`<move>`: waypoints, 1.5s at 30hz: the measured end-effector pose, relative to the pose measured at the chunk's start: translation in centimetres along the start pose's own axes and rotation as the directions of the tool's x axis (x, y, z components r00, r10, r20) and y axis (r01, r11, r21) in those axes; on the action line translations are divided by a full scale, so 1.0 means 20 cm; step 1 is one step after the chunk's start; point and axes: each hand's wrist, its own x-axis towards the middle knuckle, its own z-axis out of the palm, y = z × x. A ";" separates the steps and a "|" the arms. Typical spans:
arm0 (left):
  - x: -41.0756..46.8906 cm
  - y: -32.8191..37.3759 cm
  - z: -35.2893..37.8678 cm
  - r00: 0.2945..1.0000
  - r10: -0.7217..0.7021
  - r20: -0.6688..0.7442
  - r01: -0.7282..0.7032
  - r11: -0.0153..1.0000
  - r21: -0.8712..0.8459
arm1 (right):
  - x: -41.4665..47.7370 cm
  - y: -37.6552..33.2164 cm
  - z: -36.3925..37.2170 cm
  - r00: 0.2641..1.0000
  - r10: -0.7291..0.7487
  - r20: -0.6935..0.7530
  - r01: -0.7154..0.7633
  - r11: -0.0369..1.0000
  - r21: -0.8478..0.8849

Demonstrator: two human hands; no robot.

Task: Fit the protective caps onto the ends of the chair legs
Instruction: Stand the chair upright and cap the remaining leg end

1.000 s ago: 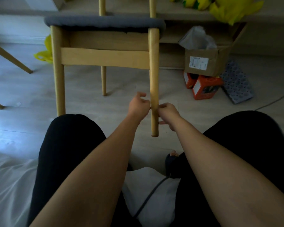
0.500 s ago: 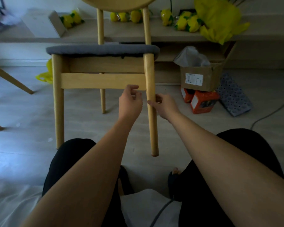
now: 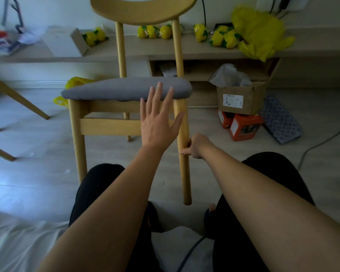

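A light wooden chair (image 3: pixel 98 126) with a grey seat cushion (image 3: pixel 124 89) stands upright in front of me on the floor. My right hand (image 3: pixel 194 146) is shut on the chair's front right leg (image 3: pixel 185 169) about halfway down. The bottom end of that leg sits just above the floor between my knees. My left hand (image 3: pixel 157 118) is open with spread fingers, raised in front of the seat edge and holding nothing. I see no protective cap in either hand.
A cardboard box (image 3: pixel 241 97) and orange boxes (image 3: pixel 243 128) sit on the floor to the right. A low shelf (image 3: pixel 145 50) behind the chair carries yellow items. Legs of another piece of furniture (image 3: pixel 18 97) stand at left. A cable (image 3: pixel 322 142) runs across the floor at right.
My view has tilted upward, showing the chair back. My left hand let go of the leg, rose toward the seat and spread open. My right hand stays on the leg.
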 end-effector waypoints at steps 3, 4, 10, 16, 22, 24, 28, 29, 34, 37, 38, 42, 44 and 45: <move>-0.04 -0.04 -0.03 0.989 -0.081 0.123 0.070 0.993 0.093 | -0.05 0.03 0.05 0.983 0.095 0.159 -0.076 0.990 -0.120; -0.05 -0.06 -0.04 0.977 -0.098 0.190 0.073 0.989 0.132 | -0.06 0.03 0.05 0.979 0.148 0.144 -0.132 0.985 -0.113; -0.17 -0.12 -0.08 0.774 -0.205 0.599 0.067 0.967 0.245 | -0.08 -0.05 -0.12 0.966 0.203 0.157 -0.237 0.467 0.852; -0.34 -0.04 -0.04 0.664 -0.177 0.726 0.004 0.972 0.233 | -0.09 -0.07 -0.02 0.984 0.168 0.056 -0.151 0.636 0.757; -0.43 -0.03 0.08 0.572 -0.271 0.774 0.079 0.958 0.277 | 0.01 -0.02 0.10 0.966 0.259 -0.011 -0.172 0.672 0.720; -0.40 -0.03 0.13 0.571 -0.263 0.778 0.084 0.961 0.263 | 0.06 0.00 0.10 0.968 0.248 -0.033 -0.159 0.712 0.683; -0.28 -0.09 0.25 0.614 -0.226 0.756 0.049 0.967 0.249 | 0.21 -0.03 0.05 0.965 0.228 -0.128 -0.091 0.751 0.654; -0.26 -0.11 0.25 0.625 -0.216 0.750 0.034 0.967 0.251 | 0.22 -0.04 0.04 0.963 0.227 -0.145 -0.079 0.753 0.653; -0.15 -0.30 0.42 0.660 -0.194 0.726 0.006 0.967 0.254 | 0.46 -0.12 0.06 0.955 0.240 -0.171 -0.067 0.742 0.668; -0.15 -0.35 0.50 0.667 -0.186 0.722 -0.001 0.968 0.250 | 0.55 -0.14 0.09 0.947 0.287 -0.148 -0.112 0.722 0.682; -0.14 -0.35 0.51 0.668 -0.181 0.722 -0.006 0.969 0.248 | 0.56 -0.14 0.09 0.943 0.302 -0.142 -0.125 0.714 0.689; -0.11 -0.35 0.49 0.611 -0.195 0.767 0.017 0.972 0.234 | 0.56 -0.15 0.08 0.939 0.321 -0.124 -0.151 0.708 0.690; -0.09 -0.35 0.46 0.575 -0.204 0.793 0.022 0.972 0.234 | 0.54 -0.16 0.09 0.931 0.330 -0.157 -0.150 0.737 0.658; -0.08 -0.34 0.45 0.556 -0.204 0.806 0.027 0.973 0.227 | 0.53 -0.17 0.09 0.926 0.334 -0.175 -0.154 0.759 0.632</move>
